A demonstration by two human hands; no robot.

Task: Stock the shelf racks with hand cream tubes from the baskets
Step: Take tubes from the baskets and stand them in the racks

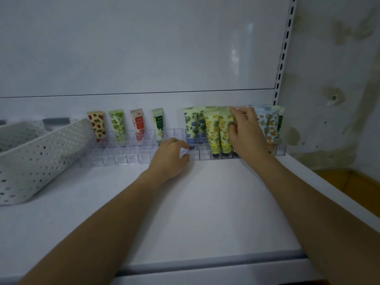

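Right hand (245,130) is raised against the tubes in the right-hand clear rack (279,150), its grip curled with fingertips (233,112) pinching the upper edge of a yellow pineapple-print tube (225,130); whether a further tube sits behind the palm cannot be told. Left hand (171,155) rests lower, at the junction of the two racks, fingers bent loosely and thumb touching the front wall of the left-hand clear rack (115,155); its grip closes on no tube. Both forearms reach in from the near edge across the white shelf (205,212).

Rack contents, right-hand unit: blue-flower tubes (192,124) at the left end, two yellow tubes beside them, orange-fruit tubes (267,124) at the right end, all upright with caps down. Left-hand unit: four single tubes in the back row, spaced apart: strawberry print (97,125), green grape print (118,124), red-and-white (138,124), green-labelled (158,124). Front compartments are unfilled.

A white perforated basket (41,157) stands tilted at the left of the shelf, touching the left rack's end. Behind it lies a second basket (18,134), partly hidden
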